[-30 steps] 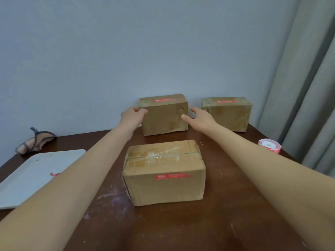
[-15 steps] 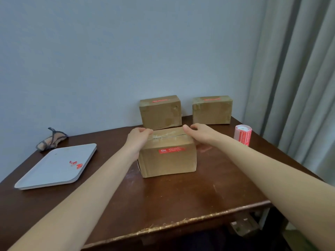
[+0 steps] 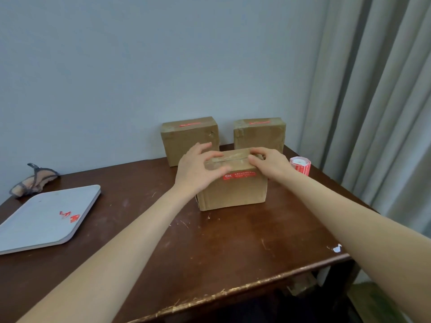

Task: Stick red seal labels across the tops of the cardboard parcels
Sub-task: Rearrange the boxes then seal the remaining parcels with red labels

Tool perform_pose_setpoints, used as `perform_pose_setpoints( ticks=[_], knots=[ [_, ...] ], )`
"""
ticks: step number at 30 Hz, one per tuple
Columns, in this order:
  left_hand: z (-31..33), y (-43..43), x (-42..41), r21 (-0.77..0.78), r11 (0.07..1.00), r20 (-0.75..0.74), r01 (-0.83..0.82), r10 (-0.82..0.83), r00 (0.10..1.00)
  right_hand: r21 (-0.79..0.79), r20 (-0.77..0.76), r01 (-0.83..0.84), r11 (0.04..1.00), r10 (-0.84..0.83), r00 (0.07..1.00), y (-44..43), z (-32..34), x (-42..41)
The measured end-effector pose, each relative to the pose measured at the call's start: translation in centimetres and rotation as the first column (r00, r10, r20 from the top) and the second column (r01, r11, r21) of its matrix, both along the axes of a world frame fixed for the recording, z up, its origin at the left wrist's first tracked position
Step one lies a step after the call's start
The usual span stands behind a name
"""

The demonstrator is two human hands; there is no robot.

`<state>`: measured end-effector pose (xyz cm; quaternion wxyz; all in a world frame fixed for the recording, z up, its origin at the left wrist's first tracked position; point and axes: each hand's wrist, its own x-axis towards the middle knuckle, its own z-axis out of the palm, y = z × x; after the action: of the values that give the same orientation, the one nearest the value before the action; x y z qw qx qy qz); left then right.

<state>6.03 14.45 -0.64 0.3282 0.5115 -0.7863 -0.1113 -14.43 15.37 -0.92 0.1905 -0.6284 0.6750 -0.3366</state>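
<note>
Left hand (image 3: 198,169) and right hand (image 3: 268,164) grip the parcel (image 3: 233,194) in mid frame by its top corners; turned fast, it may slip and hit the label roll (image 3: 300,165).

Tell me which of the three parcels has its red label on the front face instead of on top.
The nearest parcel alone: the left rear parcel and right rear parcel carry theirs on top.
</note>
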Motion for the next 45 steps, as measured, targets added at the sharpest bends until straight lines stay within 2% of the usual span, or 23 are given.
perform_pose_setpoints(
  ticks=[2, 3, 6, 11, 16, 19, 28, 31, 40, 45],
  knots=[
    [-0.5, 0.0, 0.0, 0.003, 0.999, 0.164, 0.049, -0.048, 0.985, -0.005, 0.016, 0.007, 1.000, -0.007, 1.000, -0.3, -0.2, 0.0],
    [-0.7, -0.1, 0.0, 0.032, 0.998, 0.180, 0.057, -0.062, 0.982, -0.005, 0.026, 0.000, 1.000, 0.000, 1.000, -0.4, -0.3, 0.0],
    [-0.6, -0.9, 0.6, 0.073, 0.995, 0.087, 0.073, -0.079, 0.993, -0.001, 0.060, -0.021, 1.000, 0.021, 0.998, -0.4, -0.2, 0.0],
    [1.8, -1.6, 1.0, 0.156, 0.986, 0.098, 0.054, -0.070, 0.993, 0.051, 0.220, -0.072, 0.996, 0.059, 0.974, 0.1, 0.8, -0.5],
    [3.7, -2.3, 1.3, 0.262, 0.955, 0.084, 0.140, -0.167, 0.982, 0.042, 0.233, -0.110, 0.993, 0.097, 0.968, 0.1, 1.0, -1.5],
    [3.8, -2.5, 1.4, 0.266, 0.949, 0.113, 0.170, -0.206, 0.972, 0.043, 0.260, -0.134, 0.990, 0.118, 0.958, 0.0, 0.6, -2.0],
    [1.6, -2.5, 0.8, 0.083, 0.997, -0.009, 0.011, -0.011, 1.000, 0.026, 0.112, -0.076, 0.997, 0.072, 0.991, -0.6, 0.4, -1.9],
    [0.6, -2.5, 0.4, 0.105, 0.994, -0.020, 0.003, -0.001, 1.000, -0.019, 0.074, -0.051, 0.999, 0.052, 0.996, -0.7, 0.0, -1.4],
    [0.5, -2.5, -0.4, 0.118, 0.993, -0.188, -0.025, 0.047, 0.981, -0.054, -0.006, -0.029, 0.998, 0.029, 1.000, -0.8, -0.3, -1.1],
    [0.2, -2.5, -0.8, 0.112, 0.993, -0.249, -0.027, 0.055, 0.967, -0.084, 0.004, 0.010, 0.996, -0.009, 1.000, -0.6, -0.6, -1.0]
  ],
)
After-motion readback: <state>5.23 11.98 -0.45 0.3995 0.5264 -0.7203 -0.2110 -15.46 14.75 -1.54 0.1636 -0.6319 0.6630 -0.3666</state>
